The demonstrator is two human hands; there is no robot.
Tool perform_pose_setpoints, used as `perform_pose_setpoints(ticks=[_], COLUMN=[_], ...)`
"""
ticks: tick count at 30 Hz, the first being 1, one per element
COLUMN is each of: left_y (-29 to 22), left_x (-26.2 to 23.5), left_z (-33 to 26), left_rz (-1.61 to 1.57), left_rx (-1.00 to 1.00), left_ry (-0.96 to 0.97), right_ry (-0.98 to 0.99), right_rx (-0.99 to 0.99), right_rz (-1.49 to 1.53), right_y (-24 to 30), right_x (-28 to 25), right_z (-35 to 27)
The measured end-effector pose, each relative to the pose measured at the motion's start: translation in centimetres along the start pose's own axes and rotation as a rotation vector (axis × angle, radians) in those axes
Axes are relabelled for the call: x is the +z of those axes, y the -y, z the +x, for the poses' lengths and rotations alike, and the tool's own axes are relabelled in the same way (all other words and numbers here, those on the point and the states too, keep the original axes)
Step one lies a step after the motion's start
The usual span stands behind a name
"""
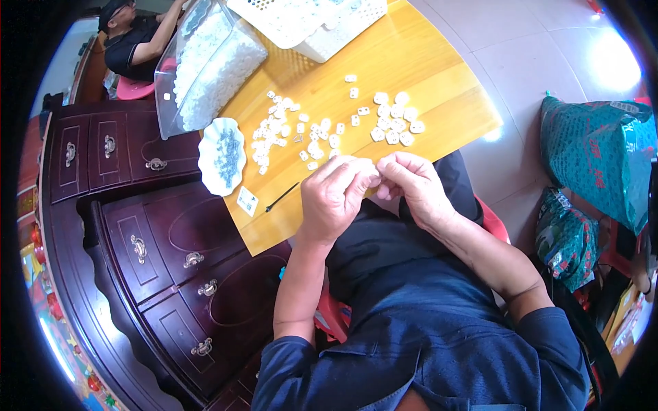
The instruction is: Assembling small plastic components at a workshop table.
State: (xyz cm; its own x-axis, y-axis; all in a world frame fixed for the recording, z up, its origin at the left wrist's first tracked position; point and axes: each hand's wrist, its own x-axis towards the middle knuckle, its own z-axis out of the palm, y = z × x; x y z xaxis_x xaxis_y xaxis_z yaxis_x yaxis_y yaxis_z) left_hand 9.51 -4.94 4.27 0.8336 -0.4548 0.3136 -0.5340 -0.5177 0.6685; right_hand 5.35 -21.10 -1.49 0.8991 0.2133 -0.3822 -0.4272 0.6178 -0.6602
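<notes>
Over the near edge of the wooden table (pixel 452 96), my left hand (pixel 332 196) and my right hand (pixel 419 190) meet with fingertips pinched together. Whatever they hold between them is small and mostly covered by the fingers; I cannot make it out. Beyond my hands lie small white plastic pieces: a loose scatter (pixel 272 127) on the left, and a tighter group of larger-looking white pieces (pixel 396 122) on the right. A white scalloped dish (pixel 207 163) at the table's left edge holds many tiny grey bits. Near it lie a thin black rod-like tool (pixel 281 197) and a small white card (pixel 247 201).
A clear bin (pixel 162 109) full of white pieces stands at the far left, with a white basket (pixel 343 42) beside it. Dark wooden drawers (pixel 185 240) flank the table's left. Teal sacks (pixel 593 154) rest at right. Another person (pixel 133 51) sits at far left.
</notes>
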Motion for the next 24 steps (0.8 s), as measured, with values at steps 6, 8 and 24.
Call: perform_pose_setpoints(ticks=[6, 8, 24], left_y=[0.62, 0.80, 0.68], left_x=[0.49, 0.62, 0.79], left_z=[-0.09, -0.06, -0.24], left_rz=[0.153, 0.135, 0.044], left_rx=[0.098, 0.099, 0.004], left_ry=[0.003, 0.006, -0.002], right_ry=[-0.017, -0.012, -0.012], right_rx=[0.008, -0.007, -0.015], right_rz=[0.036, 0.017, -0.040], right_y=[0.57, 0.61, 0.03], right_x=[0.68, 0.58, 0.08], right_z=[0.02, 0.07, 0.08])
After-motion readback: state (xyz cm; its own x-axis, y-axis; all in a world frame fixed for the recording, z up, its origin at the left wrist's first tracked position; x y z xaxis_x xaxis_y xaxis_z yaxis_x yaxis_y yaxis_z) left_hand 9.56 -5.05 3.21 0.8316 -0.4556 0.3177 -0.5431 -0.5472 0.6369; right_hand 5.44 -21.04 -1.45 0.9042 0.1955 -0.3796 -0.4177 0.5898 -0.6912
